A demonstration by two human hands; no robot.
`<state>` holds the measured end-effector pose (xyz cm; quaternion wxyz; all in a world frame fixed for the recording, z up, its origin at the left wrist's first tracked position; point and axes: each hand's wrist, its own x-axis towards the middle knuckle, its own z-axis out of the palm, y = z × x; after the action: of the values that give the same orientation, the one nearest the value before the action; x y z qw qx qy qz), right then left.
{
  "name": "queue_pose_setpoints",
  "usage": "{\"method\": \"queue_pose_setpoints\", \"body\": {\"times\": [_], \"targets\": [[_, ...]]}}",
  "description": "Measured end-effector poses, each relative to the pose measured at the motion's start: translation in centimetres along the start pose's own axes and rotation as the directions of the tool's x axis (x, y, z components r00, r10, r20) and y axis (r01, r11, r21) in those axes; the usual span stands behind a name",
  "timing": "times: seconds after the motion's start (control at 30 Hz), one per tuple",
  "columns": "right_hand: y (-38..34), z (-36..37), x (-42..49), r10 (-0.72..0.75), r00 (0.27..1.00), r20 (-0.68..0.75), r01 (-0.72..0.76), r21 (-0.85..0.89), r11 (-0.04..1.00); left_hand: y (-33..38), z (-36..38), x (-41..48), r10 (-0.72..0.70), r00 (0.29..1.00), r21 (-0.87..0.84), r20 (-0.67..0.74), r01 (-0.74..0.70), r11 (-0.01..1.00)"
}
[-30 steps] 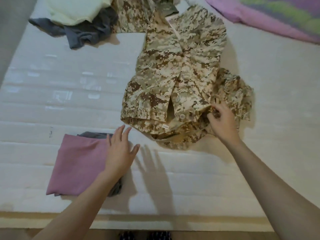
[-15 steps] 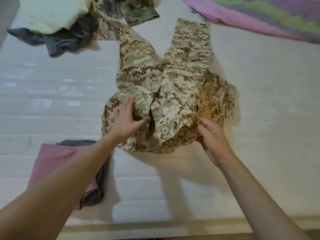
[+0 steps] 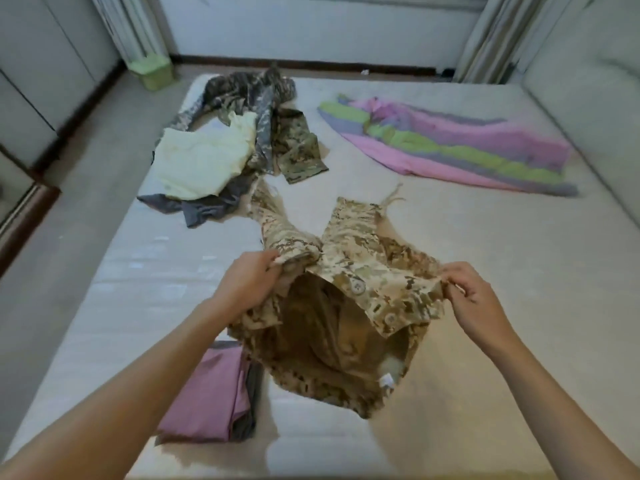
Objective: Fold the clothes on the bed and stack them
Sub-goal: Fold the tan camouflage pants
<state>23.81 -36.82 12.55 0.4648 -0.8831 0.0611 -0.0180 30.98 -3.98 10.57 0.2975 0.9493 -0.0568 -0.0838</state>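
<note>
1. Plainly, the tan desert-camouflage buttoned garment (image 3: pixel 363 271) sits mid-frame over the pale quilted mattress (image 3: pixel 502 341), its near end raised and its two leg-like ends lying on the mattress toward twelve o'clock.
2. At the garment's nine o'clock, the left hand (image 3: pixel 249 282) grips a bunched edge; its fingers (image 3: pixel 273 263) are curled over the cloth, with fabric wadded under the palm.
3. At the garment's three o'clock, the right hand (image 3: pixel 471 296) pinches the opposite edge between thumb and bent fingertips (image 3: pixel 450 275), and the cloth runs away from them toward nine o'clock.
4. Between the two hands the opening gapes toward the camera, showing a brown inner side; a flap with two pale buttons hangs across it.
5. Toward six o'clock the garment's lower part sags down; whether it touches the mattress I cannot tell.
6. At seven o'clock from the garment lies a folded pink cloth (image 3: pixel 211 393) on a folded dark grey one (image 3: pixel 251 403).
7. At eleven o'clock sits a loose heap: a pale yellow garment (image 3: pixel 201 161), a grey garment (image 3: pixel 204 209) and grey-green camouflage clothing (image 3: pixel 249 95).
8. At one o'clock spreads a pink, green and purple striped blanket (image 3: pixel 450 147).
</note>
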Motion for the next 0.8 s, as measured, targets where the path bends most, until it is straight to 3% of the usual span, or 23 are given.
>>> {"method": "queue_pose_setpoints", "body": {"times": [0.1, 0.2, 0.27, 0.33, 0.37, 0.43, 0.5, 0.6, 0.7, 0.8], "targets": [[-0.7, 0.0, -6.3, 0.143, 0.989, -0.034, -0.14, 0.081, 0.987, 0.7, -0.8, -6.2, -0.059, 0.997, -0.185, 0.049, 0.067, 0.98], [-1.0, 2.7, -10.4, 0.446, 0.895, -0.022, -0.426, 0.259, 0.867, 0.0, 0.8, -10.8, -0.154, 0.977, -0.125, 0.149, 0.173, 0.977], [-2.5, 4.5, -11.0, 0.63, 0.775, 0.047, -0.589, 0.418, 0.692, -1.3, 2.2, -13.1, -0.173, 0.965, 0.075, 0.197, 0.162, 0.984], [-4.7, 5.1, -10.4, 0.717, 0.676, 0.167, -0.637, 0.623, 0.455, -3.2, 2.5, -15.4, -0.182, 0.971, 0.256, 0.152, 0.139, 0.957], [-5.7, 4.9, -10.0, 0.731, 0.65, 0.209, -0.63, 0.685, 0.365, -4.3, 2.2, -16.5, -0.211, 0.971, 0.29, 0.109, 0.172, 0.941], [-7.7, 3.6, -8.9, 0.728, 0.635, 0.257, -0.618, 0.734, 0.28, -7.4, 1.3, -18.2, -0.321, 0.947, 0.255, 0.016, 0.306, 0.917], [-9.5, 2.0, -8.0, 0.692, 0.668, 0.274, -0.603, 0.744, 0.288, -9.8, 0.5, -19.2, -0.44, 0.898, 0.113, -0.001, 0.437, 0.892], [-11.9, 0.4, -7.1, 0.61, 0.724, 0.321, -0.62, 0.691, 0.372, -9.3, 0.8, -19.5, -0.427, 0.903, -0.146, 0.044, 0.428, 0.892], [-14.1, 0.0, -7.0, 0.538, 0.769, 0.345, -0.631, 0.545, 0.553, -4.5, 1.7, -19.1, -0.254, 0.964, -0.316, 0.083, 0.267, 0.91], [-16.4, -0.4, -7.1, 0.4, 0.893, 0.207, -0.442, 0.232, 0.867, 2.2, 0.7, -17.4, 0.046, 0.999, -0.24, -0.023, -0.05, 0.969]]}}
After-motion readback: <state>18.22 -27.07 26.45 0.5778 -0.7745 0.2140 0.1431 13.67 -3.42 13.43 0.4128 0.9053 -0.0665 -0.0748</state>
